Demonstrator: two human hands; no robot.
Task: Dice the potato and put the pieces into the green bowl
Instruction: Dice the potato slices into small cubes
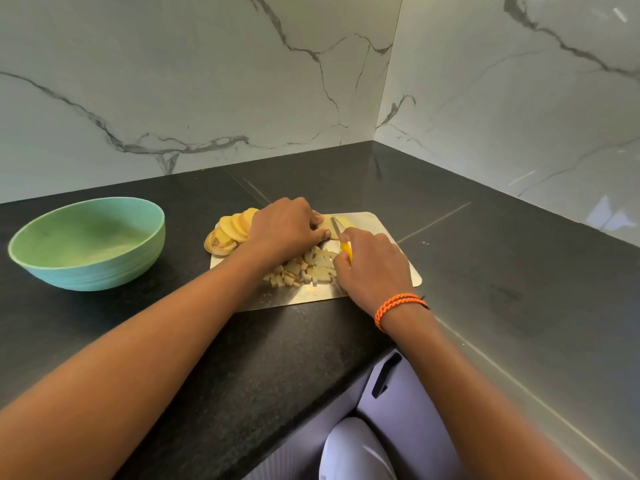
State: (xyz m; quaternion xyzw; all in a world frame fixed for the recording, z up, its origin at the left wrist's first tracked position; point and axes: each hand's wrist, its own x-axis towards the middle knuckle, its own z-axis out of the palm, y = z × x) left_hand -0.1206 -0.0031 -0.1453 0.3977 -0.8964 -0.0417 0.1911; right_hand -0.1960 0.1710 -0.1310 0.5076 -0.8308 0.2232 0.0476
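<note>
Nearest me, right hand (372, 268) grips the knife (341, 239); left hand (285, 228) pins a potato slice (329, 221) at centre frame. Fingertips sit close: a slip could nick them. Bowl (88, 244) waits left.

Bright, even light; wide-angle edge distortion

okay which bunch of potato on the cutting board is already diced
The diced pieces at the board's near edge, between the two hands: small cubes. The round slices at the far left corner are still whole.

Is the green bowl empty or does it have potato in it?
Empty. The green bowl shows only its bare inside; the diced pieces are on the cutting board.
</note>
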